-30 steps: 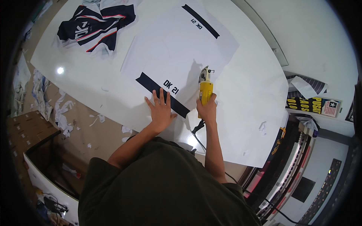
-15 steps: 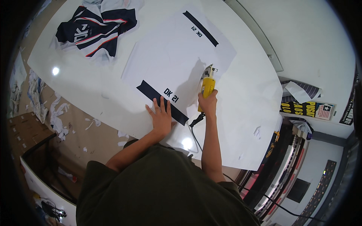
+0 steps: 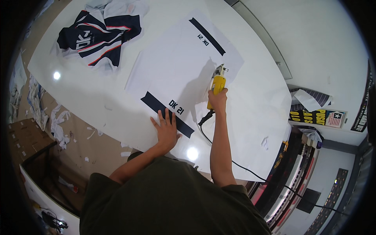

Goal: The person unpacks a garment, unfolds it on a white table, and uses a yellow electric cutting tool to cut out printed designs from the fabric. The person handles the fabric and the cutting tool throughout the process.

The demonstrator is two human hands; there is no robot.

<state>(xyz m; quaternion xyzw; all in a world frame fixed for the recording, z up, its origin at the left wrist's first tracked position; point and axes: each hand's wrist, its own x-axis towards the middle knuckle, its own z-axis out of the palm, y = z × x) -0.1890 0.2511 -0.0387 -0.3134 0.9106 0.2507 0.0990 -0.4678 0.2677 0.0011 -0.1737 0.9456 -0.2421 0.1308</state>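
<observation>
Toward two o'clock from the left hand (image 3: 167,133), the right hand (image 3: 217,100) wraps round the yellow cutter (image 3: 219,83); the left splays flat, gripping nothing, on the dark strip (image 3: 184,128) of the white sheet (image 3: 168,66), which spreads toward twelve. Steady pressure and a level cutter should serve best.

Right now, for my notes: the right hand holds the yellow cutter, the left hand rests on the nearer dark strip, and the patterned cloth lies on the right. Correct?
No: the head view shows the patterned cloth on the left. The right hand holds the yellow cutter, the left hand rests on the nearer dark strip.
</observation>
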